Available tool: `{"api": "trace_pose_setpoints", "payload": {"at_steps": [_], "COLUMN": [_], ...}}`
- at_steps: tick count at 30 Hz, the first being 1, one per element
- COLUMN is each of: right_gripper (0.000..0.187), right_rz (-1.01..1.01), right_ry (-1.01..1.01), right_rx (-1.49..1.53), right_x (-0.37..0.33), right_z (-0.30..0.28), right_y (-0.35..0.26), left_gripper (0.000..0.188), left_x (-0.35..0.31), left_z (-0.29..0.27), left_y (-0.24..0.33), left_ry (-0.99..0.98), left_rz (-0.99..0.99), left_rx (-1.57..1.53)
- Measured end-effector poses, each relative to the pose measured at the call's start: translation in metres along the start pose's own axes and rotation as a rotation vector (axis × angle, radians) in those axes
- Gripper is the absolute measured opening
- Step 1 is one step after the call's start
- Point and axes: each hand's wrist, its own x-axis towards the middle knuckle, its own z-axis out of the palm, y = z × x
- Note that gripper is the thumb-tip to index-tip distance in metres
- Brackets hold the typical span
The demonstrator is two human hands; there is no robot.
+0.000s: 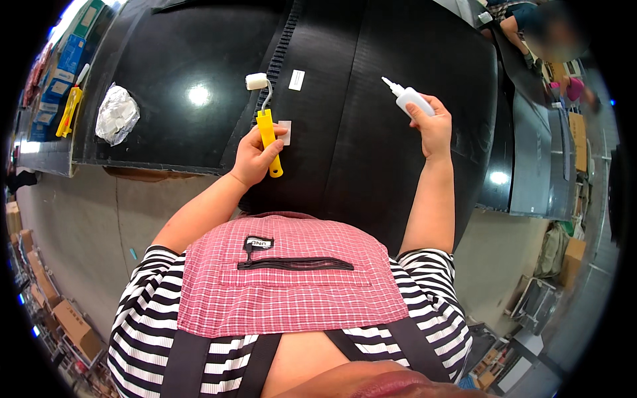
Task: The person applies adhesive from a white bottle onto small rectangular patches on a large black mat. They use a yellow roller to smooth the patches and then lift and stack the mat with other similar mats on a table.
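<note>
My left hand is closed around the yellow handle of a small paint roller, its white roller head pointing away from me. In my right hand is a white squeeze bottle with a narrow nozzle, tilted up toward the far left. Both hands are over a broad black sheet that covers the table in front of me. A small white label lies on the sheet beyond the left hand. A second pale label shows partly behind the left fingers.
Crumpled foil sits on the black tabletop at left. Farther left are a yellow-handled tool and blue boxes. A ridged black strip runs along the sheet's left side. Another person is at the far right.
</note>
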Motion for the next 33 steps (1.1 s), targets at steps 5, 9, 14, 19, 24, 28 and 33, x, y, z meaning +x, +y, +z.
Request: {"api": "trace_pose_setpoints", "payload": {"at_steps": [5,9,14,19,24,28,33], "right_gripper": [0.027,0.021,0.032,0.034,0.032,0.032,0.033], "right_rz": [0.043,-0.1,-0.428,-0.547,-0.537,-0.398,-0.294], "right_ry": [0.027,0.087,0.196,0.191,0.181,0.133,0.13], "right_rx": [0.45,0.238,-0.304,-0.4,-0.601,-0.482,0.007], "right_x": [0.017,0.029,0.026,0.036,0.031,0.037,0.052], "right_z": [0.004,0.012,0.049,0.063,0.063,0.049,0.049], "right_y": [0.008,0.014,-0.005,0.011,0.029,0.047,0.068], "left_gripper": [0.024,0.023,0.023,0.022,0.02,0.019,0.02], "left_x": [0.0,0.001,0.0,0.0,0.001,0.0,0.0], "left_z": [0.005,0.004,0.004,0.004,0.006,0.008,0.006], "left_y": [0.004,0.006,0.007,0.006,0.011,0.012,0.008], "left_ry": [0.021,0.023,0.037,0.029,0.046,0.053,0.049], "left_rz": [-0.003,0.021,-0.006,-0.004,0.023,0.008,0.015], "left_rx": [-0.027,0.032,0.018,0.009,0.026,0.014,0.016]}}
